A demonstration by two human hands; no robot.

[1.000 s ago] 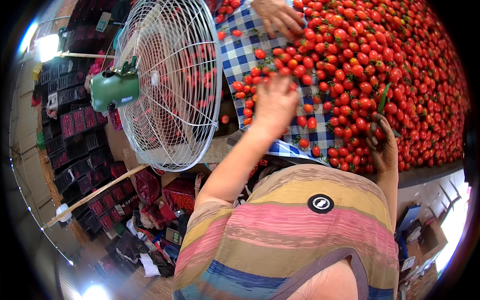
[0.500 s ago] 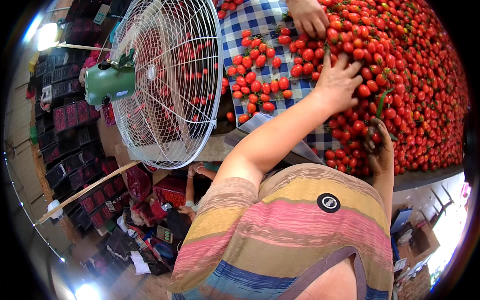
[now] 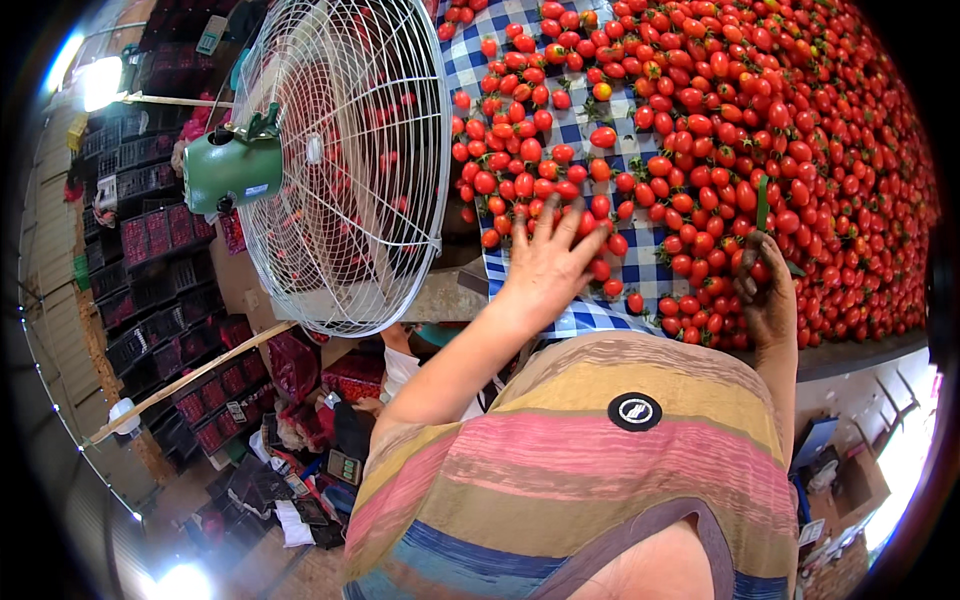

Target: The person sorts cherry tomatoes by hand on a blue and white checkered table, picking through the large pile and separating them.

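Clock faces from view ctr, 12 = top. Bare L hand (image 3: pixel 548 262) at approx 2 o'clk, just off ctr: palm down, fingers spread wide, tips among small glossy red oval tomatoes (image 3: pixel 603 137), nothing gripped AFAICT. These lie loose at 12–1 o'clk on a blue-and-white checked cloth (image 3: pixel 465 65); the dense red tomato heap (image 3: pixel 840 200) fills 1–3 o'clk. Bare R hand (image 3: pixel 768 290), dark-smudged, at 3 o'clk by the heap's near edge: fingers part-curled, a tomato showing next to them; a slim bright-green strip (image 3: pixel 762 203) rises from the fingertips toward 12. Can't tell if strip or fruit is actually held. Step, my read: L hand working loose fruit over the cloth. To do well: keep fingers fanned & palm low, press lightly so skins don't bruise, use short strokes so fruit rolls rather than piles up, mind the cloth edge at 11 o'clk of the hand, where strays could drop. Counts: hands 2; cloth 1; green strip 1; large round fan w/ white wire cage (image 3: pixel 314 150), 1, at 10–11 o'clk, its green motor housing (image 3: pixel 235 172), 1; yellow-orange tomato (image 3: pixel 602 91) among the loose ones, 1 clear; loose reds, dozens, overlapping, no exact no.; heap, uncountable.
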